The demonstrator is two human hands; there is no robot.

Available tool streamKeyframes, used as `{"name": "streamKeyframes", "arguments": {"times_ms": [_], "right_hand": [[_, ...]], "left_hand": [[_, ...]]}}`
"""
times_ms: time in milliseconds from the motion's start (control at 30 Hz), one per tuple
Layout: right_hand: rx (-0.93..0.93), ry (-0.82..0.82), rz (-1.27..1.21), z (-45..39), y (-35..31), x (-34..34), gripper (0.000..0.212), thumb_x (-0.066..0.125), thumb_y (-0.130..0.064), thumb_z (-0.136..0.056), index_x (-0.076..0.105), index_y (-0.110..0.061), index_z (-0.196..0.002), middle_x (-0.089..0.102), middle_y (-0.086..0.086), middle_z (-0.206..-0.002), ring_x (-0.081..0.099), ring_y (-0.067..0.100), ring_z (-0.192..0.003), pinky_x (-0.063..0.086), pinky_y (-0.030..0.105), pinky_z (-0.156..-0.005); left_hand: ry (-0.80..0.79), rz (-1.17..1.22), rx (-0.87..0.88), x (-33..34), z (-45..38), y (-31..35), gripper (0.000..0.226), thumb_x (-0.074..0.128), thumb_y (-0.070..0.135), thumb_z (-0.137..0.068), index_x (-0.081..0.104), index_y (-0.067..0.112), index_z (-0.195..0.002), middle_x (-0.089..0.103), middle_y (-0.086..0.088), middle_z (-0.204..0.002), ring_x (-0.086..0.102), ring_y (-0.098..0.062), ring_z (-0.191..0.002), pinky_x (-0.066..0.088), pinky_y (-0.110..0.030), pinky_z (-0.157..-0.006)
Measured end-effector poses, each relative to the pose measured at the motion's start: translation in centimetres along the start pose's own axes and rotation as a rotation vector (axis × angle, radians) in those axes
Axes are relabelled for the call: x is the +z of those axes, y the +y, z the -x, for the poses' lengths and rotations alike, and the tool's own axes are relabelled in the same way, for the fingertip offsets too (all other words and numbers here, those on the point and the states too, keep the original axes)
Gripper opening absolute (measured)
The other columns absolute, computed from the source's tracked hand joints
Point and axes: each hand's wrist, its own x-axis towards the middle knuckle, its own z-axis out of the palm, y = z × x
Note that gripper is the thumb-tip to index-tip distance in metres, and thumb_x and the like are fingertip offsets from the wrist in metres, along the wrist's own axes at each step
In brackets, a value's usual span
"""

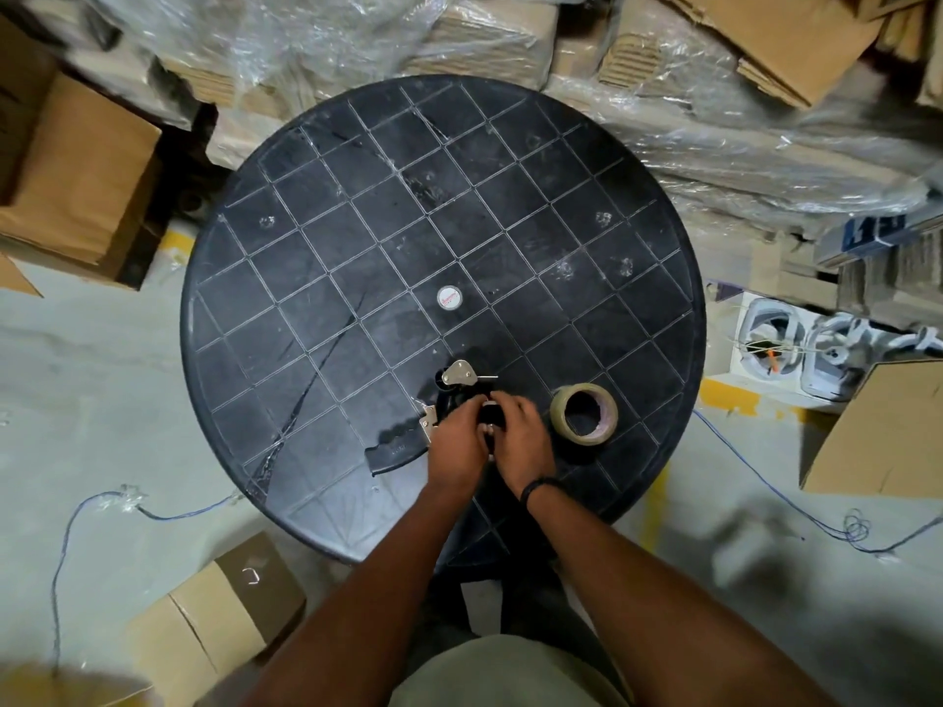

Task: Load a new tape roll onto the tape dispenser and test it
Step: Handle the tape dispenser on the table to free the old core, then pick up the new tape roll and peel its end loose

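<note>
A black tape dispenser (408, 436) with metal plates lies on the round black table (357, 237), near its front edge. Its wavy handle points to the lower left. My left hand (457, 441) and my right hand (523, 435) both close on the dispenser's middle part, and they hide it there. A brown tape roll (584, 413) lies flat on the table just right of my right hand, untouched. The dispenser's metal plate and roller (459, 374) stick out beyond my fingers.
A small white round cap (449, 298) sits at the table's centre. Cardboard boxes (81, 181) and plastic-wrapped stacks (714, 145) crowd the far side. More boxes (224, 614) stand on the floor, with a blue cable (765, 482) trailing to the right.
</note>
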Motion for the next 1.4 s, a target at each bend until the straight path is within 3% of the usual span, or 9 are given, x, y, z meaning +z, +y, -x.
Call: {"name": "streamKeyframes", "arguments": {"times_ms": [200, 433, 600, 800, 900, 1000, 1133, 1267, 1400], "right_hand": [[0.104, -0.048, 0.036, -1.2, -0.7, -0.2, 0.038, 0.067, -0.014, -0.086, 0.062, -0.023, -0.122, 0.068, 0.015, -0.111, 0.065, 0.036, -0.104, 0.056, 0.042, -0.085], [-0.021, 0.089, 0.159, -0.1, -1.2, -0.2, 0.032, 0.057, -0.006, -0.085, 0.054, -0.026, -0.11, 0.052, 0.012, -0.11, 0.053, 0.032, -0.102, 0.05, 0.04, -0.083], [-0.114, 0.134, 0.153, 0.8, -2.6, -2.0, 0.037, 0.059, -0.013, -0.084, 0.057, -0.026, -0.119, 0.051, 0.006, -0.114, 0.053, 0.027, -0.105, 0.051, 0.037, -0.078], [-0.364, 0.083, -0.184, 3.4, -5.6, -8.1, 0.064, 0.062, -0.022, -0.085, 0.045, -0.023, -0.146, 0.045, -0.001, -0.134, 0.053, 0.014, -0.119, 0.045, 0.028, -0.103], [-0.527, 0.129, -0.261, 5.7, -7.9, -11.6, 0.062, 0.059, -0.033, -0.093, 0.041, -0.02, -0.151, 0.048, 0.0, -0.141, 0.052, 0.01, -0.128, 0.044, 0.025, -0.105], [-0.696, 0.214, -0.297, 7.5, -10.2, -14.5, 0.053, 0.058, -0.023, -0.096, 0.048, -0.015, -0.148, 0.052, 0.003, -0.146, 0.052, 0.014, -0.134, 0.046, 0.037, -0.109], [-0.905, 0.327, -0.2, 8.9, -12.9, -16.7, 0.041, 0.062, -0.014, -0.097, 0.059, -0.016, -0.138, 0.062, 0.004, -0.138, 0.056, 0.018, -0.131, 0.047, 0.045, -0.107], [-0.942, 0.404, -0.203, 9.9, -14.6, -18.8, 0.043, 0.069, -0.012, -0.092, 0.057, -0.021, -0.133, 0.063, 0.004, -0.126, 0.053, 0.018, -0.131, 0.044, 0.035, -0.112], [-0.895, 0.392, -0.313, 10.1, -15.1, -20.7, 0.039, 0.073, -0.007, -0.088, 0.064, -0.017, -0.125, 0.056, 0.001, -0.127, 0.06, 0.013, -0.122, 0.049, 0.023, -0.103]], "left_hand": [[-0.051, -0.145, -0.089, 0.6, -1.4, -0.4, 0.025, 0.06, 0.006, -0.084, 0.059, 0.017, -0.107, 0.073, -0.009, -0.095, 0.068, -0.03, -0.09, 0.043, -0.033, -0.067], [0.003, -0.321, -0.099, 0.1, -2.0, -0.9, 0.007, 0.053, 0.01, -0.086, 0.055, 0.013, -0.092, 0.068, -0.014, -0.088, 0.065, -0.039, -0.084, 0.042, -0.04, -0.061], [0.069, -0.212, -0.062, -1.2, -1.4, 0.6, 0.015, 0.06, 0.012, -0.083, 0.063, 0.016, -0.097, 0.069, -0.01, -0.096, 0.066, -0.034, -0.087, 0.046, -0.038, -0.066], [0.249, 0.268, -0.047, -6.3, -0.2, 5.0, 0.045, 0.057, -0.008, -0.074, 0.078, 0.019, -0.104, 0.074, 0.012, -0.098, 0.067, -0.007, -0.091, 0.041, -0.004, -0.08], [0.16, 0.735, -0.121, -8.9, 0.5, 8.0, 0.038, 0.057, -0.014, -0.08, 0.079, 0.01, -0.101, 0.078, 0.003, -0.092, 0.071, -0.014, -0.086, 0.057, -0.024, -0.077], [0.037, 1.113, -0.253, -11.2, 1.9, 11.4, 0.013, 0.068, 0.003, -0.089, 0.073, -0.002, -0.1, 0.069, -0.013, -0.085, 0.063, -0.025, -0.079, 0.053, -0.029, -0.064], [-0.187, 1.435, -0.304, -13.6, 3.6, 13.6, 0.044, 0.08, 0.027, -0.078, 0.066, 0.007, -0.114, 0.06, -0.019, -0.103, 0.058, -0.031, -0.096, 0.047, -0.04, -0.084], [-0.313, 1.786, -0.263, -16.3, 5.2, 14.0, 0.032, 0.049, 0.017, -0.094, 0.07, 0.005, -0.115, 0.07, -0.014, -0.105, 0.067, -0.021, -0.092, 0.054, -0.028, -0.082], [-0.37, 1.756, -0.087, -19.0, 6.7, 15.4, 0.06, 0.054, 0.048, -0.098, 0.052, 0.004, -0.14, 0.064, -0.019, -0.125, 0.063, -0.025, -0.104, 0.054, -0.037, -0.091]]}}
